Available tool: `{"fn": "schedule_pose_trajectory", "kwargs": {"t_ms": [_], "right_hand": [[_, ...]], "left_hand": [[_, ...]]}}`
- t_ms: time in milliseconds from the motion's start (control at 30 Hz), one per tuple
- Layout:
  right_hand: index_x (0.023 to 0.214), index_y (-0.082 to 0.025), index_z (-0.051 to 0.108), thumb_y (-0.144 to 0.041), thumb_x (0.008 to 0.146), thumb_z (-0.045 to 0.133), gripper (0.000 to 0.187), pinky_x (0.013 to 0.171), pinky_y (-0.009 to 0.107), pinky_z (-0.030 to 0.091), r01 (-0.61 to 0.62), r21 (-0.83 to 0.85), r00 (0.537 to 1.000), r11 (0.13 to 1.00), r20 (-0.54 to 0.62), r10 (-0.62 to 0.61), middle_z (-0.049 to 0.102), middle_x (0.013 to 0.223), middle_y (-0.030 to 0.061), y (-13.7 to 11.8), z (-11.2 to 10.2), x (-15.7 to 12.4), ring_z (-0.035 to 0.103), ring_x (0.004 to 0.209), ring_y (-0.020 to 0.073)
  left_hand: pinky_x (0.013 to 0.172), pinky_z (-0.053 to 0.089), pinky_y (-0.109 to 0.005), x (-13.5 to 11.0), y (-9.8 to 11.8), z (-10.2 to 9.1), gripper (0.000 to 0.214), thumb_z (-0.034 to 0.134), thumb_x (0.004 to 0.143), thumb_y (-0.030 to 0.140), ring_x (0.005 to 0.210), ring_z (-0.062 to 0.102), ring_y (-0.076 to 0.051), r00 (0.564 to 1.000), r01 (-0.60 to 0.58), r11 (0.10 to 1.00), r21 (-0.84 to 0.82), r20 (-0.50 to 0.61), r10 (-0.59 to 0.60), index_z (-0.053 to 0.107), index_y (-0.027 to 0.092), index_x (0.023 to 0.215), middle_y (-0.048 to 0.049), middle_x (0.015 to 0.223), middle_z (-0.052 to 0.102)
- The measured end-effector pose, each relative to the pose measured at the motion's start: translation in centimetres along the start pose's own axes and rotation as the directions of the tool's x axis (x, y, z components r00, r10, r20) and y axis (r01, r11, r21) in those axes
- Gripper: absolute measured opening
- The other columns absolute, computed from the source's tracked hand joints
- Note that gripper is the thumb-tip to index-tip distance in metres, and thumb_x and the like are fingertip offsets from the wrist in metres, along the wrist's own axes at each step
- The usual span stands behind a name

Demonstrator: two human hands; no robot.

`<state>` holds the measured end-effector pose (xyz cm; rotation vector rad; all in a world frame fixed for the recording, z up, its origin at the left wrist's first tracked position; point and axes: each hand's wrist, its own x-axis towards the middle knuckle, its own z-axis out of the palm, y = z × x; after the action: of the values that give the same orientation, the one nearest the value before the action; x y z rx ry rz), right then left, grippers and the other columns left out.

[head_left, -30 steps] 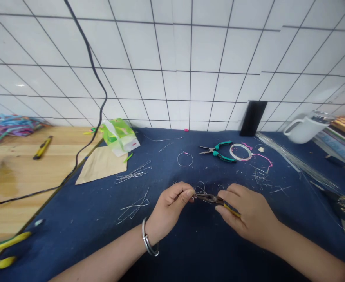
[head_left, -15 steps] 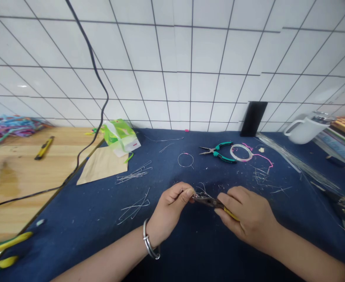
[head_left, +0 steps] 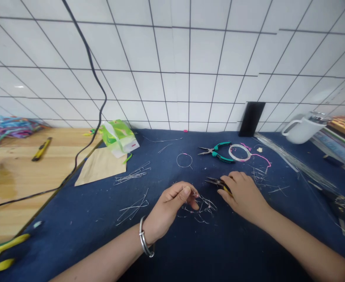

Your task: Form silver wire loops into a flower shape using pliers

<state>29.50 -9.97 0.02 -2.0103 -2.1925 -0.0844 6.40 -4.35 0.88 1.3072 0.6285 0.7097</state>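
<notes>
My left hand (head_left: 172, 203), with a metal bangle on the wrist, pinches a small tangled piece of thin silver wire (head_left: 201, 204) just above the dark blue cloth (head_left: 87, 223). My right hand (head_left: 242, 192) is closed round small pliers with yellow handles (head_left: 219, 182). Their dark jaws point left, a little up and right of the wire piece and apart from it.
Teal-handled pliers (head_left: 219, 150) and a coil of clear cord (head_left: 239, 152) lie further back. A wire ring (head_left: 184, 160) and loose cut wires (head_left: 132, 174) are scattered on the cloth. A white mug (head_left: 303, 127) stands at right. A black cable (head_left: 90, 78) hangs at left over the wooden table (head_left: 19, 172).
My right hand has drawn the yellow-handled pliers away from the wire piece, up and to the right. My left hand stays put, still pinching the wire.
</notes>
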Motion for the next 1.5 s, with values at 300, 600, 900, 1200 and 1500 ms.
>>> {"fn": "schedule_pose_trajectory", "kwargs": {"t_ms": [300,600,900,1200,1500], "right_hand": [[0.112,-0.023,0.054,-0.042,0.090,0.033,0.036,0.072,0.032,0.045,-0.168,0.831,0.957,0.529,0.267,-0.115,0.055,0.108,0.0082,-2.2,-1.4,0.6,0.054,0.092,0.0182],[0.087,-0.016,0.059,-0.034,0.082,0.052,0.020,0.053,0.021,0.039,-0.389,0.895,0.870,0.217,0.434,-0.232,0.055,0.066,-0.0013,-5.2,-1.0,2.7,0.052,0.058,0.0083],[0.085,-0.017,0.058,-0.036,0.082,0.052,0.021,0.051,0.022,0.038,-0.412,0.911,0.907,0.030,0.413,-0.083,0.060,0.077,0.0021,-4.2,1.0,3.1,0.055,0.063,0.0107],[0.087,-0.018,0.057,-0.032,0.084,0.049,0.016,0.054,0.023,0.040,-0.353,0.935,0.933,-0.037,0.349,-0.084,0.060,0.081,0.0026,-4.0,1.4,3.1,0.056,0.071,0.0121],[0.086,-0.017,0.055,-0.033,0.083,0.051,0.017,0.057,0.025,0.043,-0.342,0.927,0.940,-0.156,0.336,-0.067,0.060,0.085,0.0042,-3.9,1.9,3.0,0.058,0.074,0.0140]], "left_hand": [[0.066,0.047,-0.030,0.3,0.1,-0.4,0.024,0.040,0.090,0.032,0.067,0.060,-0.014,0.999,0.020,1.000,0.022,0.043,-0.021,0.056,0.016,0.098,-0.0068,0.093,0.061],[0.062,0.048,-0.029,0.3,0.7,-1.5,0.033,0.038,0.089,0.040,0.067,0.061,-0.015,0.995,0.068,0.997,0.033,0.071,-0.070,0.053,0.016,0.106,-0.0074,0.089,0.061],[0.069,0.049,-0.034,1.2,0.3,-2.5,0.034,0.040,0.088,0.041,0.085,0.059,-0.020,0.990,0.137,0.979,-0.153,0.066,-0.128,0.051,0.017,0.110,-0.0136,0.114,0.051],[0.072,0.050,-0.036,1.6,-0.2,-2.7,0.024,0.047,0.087,0.033,0.097,0.054,-0.023,0.989,0.144,0.965,-0.221,0.004,-0.147,0.054,0.017,0.102,-0.0111,0.113,0.051],[0.077,0.046,-0.034,1.7,-0.3,-2.9,0.017,0.056,0.081,0.027,0.090,0.057,-0.019,0.987,0.163,0.977,-0.139,0.018,-0.162,0.059,0.016,0.094,-0.0081,0.096,0.061]]}}
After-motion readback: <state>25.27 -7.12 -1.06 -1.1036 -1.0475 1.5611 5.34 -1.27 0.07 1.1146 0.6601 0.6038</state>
